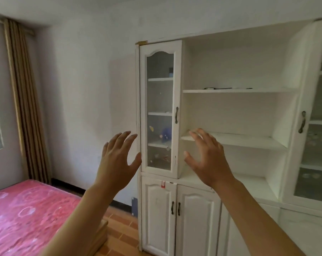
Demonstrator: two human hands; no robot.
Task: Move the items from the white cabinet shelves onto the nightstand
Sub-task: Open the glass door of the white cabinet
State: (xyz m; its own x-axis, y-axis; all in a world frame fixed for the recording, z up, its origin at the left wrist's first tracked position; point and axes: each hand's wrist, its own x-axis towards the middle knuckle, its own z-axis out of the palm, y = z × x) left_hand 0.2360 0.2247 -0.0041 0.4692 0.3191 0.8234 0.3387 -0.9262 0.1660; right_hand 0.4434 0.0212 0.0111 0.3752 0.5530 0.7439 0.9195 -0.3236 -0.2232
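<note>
A: Where are the hands?

B: Both are raised in front of the white cabinet (236, 115). The left hand (117, 159) is in the air just left of the glass door (159, 108), fingers spread wide and holding nothing. The right hand (208, 157) is up before the open shelves, its fingers spread too, and empty. Its fingertips overlap the front left corner of the middle shelf (236, 140), but I cannot tell whether they touch it.

A: And the items to be moved?

B: On the upper open shelf (237, 91), a few thin dark items (218, 88) lie flat along the front edge, from near the left end to past the middle. They are too small to name. Behind the glass door, a blue object (165, 134) sits on the third shelf down, toward its right side, with a small yellow shape (151, 128) to its left; that one may be a sticker on the glass.

A: Anything else?

B: Two lower cabinet doors (178, 215) are closed below the glass door. A second glass door (317, 126) stands at the cabinet's right end. A bed with a pink cover (27, 215) fills the lower left corner, and a striped curtain (25, 108) hangs by the window.
</note>
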